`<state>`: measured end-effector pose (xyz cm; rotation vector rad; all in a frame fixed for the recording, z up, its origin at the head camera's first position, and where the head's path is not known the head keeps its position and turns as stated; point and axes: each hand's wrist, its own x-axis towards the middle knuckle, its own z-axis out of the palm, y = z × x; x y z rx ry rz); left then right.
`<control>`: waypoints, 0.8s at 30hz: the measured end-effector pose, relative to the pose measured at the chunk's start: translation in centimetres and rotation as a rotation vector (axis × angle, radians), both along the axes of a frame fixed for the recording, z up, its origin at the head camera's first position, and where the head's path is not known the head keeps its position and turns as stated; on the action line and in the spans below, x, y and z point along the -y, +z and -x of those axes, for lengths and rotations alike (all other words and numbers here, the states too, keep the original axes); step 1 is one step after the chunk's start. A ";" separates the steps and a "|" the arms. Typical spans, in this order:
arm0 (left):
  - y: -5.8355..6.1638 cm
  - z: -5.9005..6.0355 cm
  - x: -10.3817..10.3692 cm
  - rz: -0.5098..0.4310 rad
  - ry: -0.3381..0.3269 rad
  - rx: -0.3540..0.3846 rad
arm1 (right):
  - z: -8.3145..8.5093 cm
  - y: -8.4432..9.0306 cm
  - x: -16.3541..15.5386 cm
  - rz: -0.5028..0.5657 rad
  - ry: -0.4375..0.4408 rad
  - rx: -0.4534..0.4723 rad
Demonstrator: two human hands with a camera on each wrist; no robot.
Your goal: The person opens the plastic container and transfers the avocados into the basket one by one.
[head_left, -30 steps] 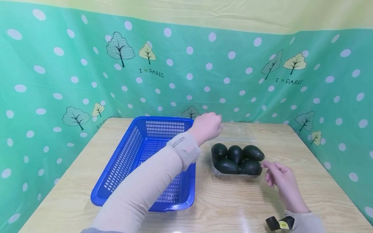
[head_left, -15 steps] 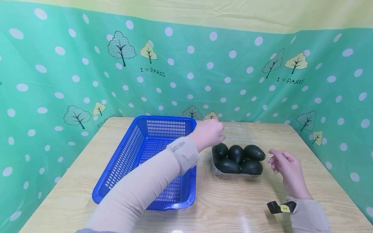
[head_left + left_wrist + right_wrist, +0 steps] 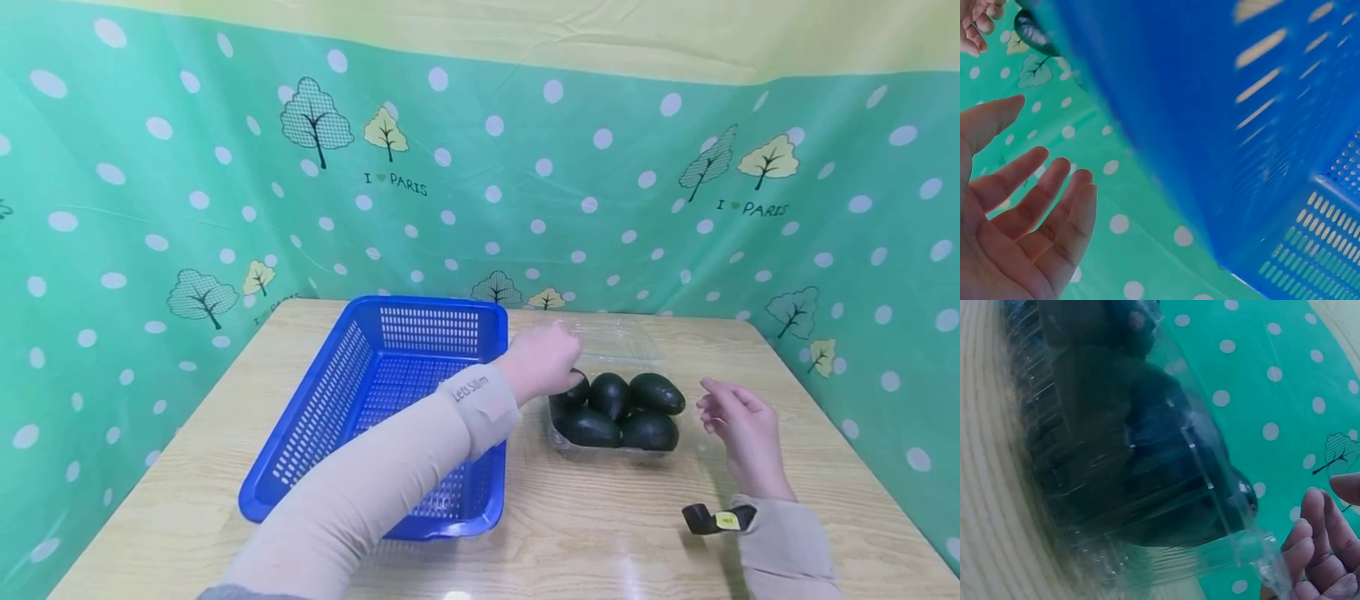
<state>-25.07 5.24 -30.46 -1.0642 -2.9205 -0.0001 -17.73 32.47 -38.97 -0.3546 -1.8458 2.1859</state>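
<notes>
Several dark green avocados (image 3: 618, 408) lie in a clear plastic tray (image 3: 611, 452) on the wooden table, with the tray's lid (image 3: 617, 337) folded back behind it. My left hand (image 3: 543, 360) reaches over the basket's right rim and comes down on the leftmost avocado (image 3: 573, 390). In the left wrist view its fingers (image 3: 1029, 206) are spread and hold nothing. My right hand (image 3: 733, 417) hovers just right of the tray, with its fingers (image 3: 1316, 550) loosely bent and apart from the plastic. The right wrist view shows the tray (image 3: 1147, 487) and its avocados close up.
An empty blue perforated basket (image 3: 427, 306) stands left of the tray, under my left forearm. A green dotted cloth (image 3: 187, 208) walls the table at the back and on both sides. Bare wood (image 3: 600, 533) lies in front of the tray. A black strap (image 3: 708, 518) sits on my right wrist.
My left hand has dropped from the tray's lid down to the leftmost avocado. My right hand has drawn back to the right, away from the tray's edge.
</notes>
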 end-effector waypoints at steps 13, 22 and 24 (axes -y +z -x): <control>-0.8 0.4 -0.5 0.107 -0.032 -0.003 | 1.4 -2.1 -0.6 -0.055 -0.063 0.139; -1.9 0.5 -1.1 0.195 -0.052 -0.011 | 1.0 -3.7 -0.9 -0.010 0.003 0.152; -2.2 0.4 -1.2 0.212 -0.056 -0.009 | 0.8 -4.2 -1.0 0.021 0.044 0.130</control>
